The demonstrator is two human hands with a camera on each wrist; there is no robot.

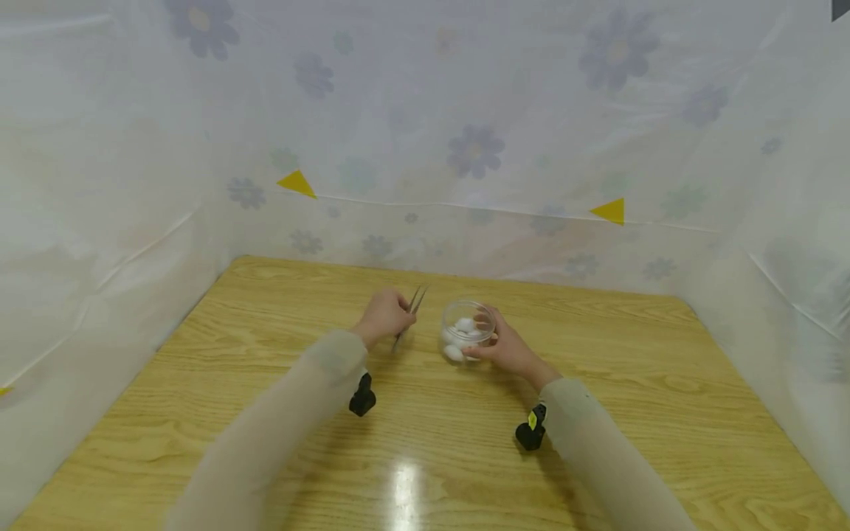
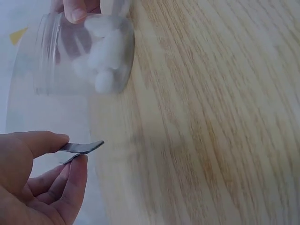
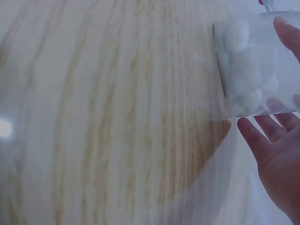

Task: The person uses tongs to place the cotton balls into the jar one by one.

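Observation:
A clear round jar (image 1: pixel 468 304) without a lid stands on the table, with several white cotton balls (image 1: pixel 454 352) inside. My right hand (image 1: pixel 508 346) holds it from the right, thumb at the near side and fingers around the far side; the right wrist view shows fingertips against the jar wall (image 3: pixel 253 70). To the left of the jar, my left hand (image 1: pixel 387 317) pinches metal tweezers (image 1: pixel 417 301) between thumb and fingers. Their tips point up and away and stand apart, with nothing between them. In the left wrist view the tweezers (image 2: pixel 82 149) are apart from the jar.
A wood-grain table (image 1: pixel 265 435) carries everything. Pale flower-patterned sheeting (image 1: pixel 412 133) hangs behind the table and on both sides. Two yellow triangles mark the back sheet, one at left (image 1: pixel 296 184) and one at right (image 1: pixel 609 212).

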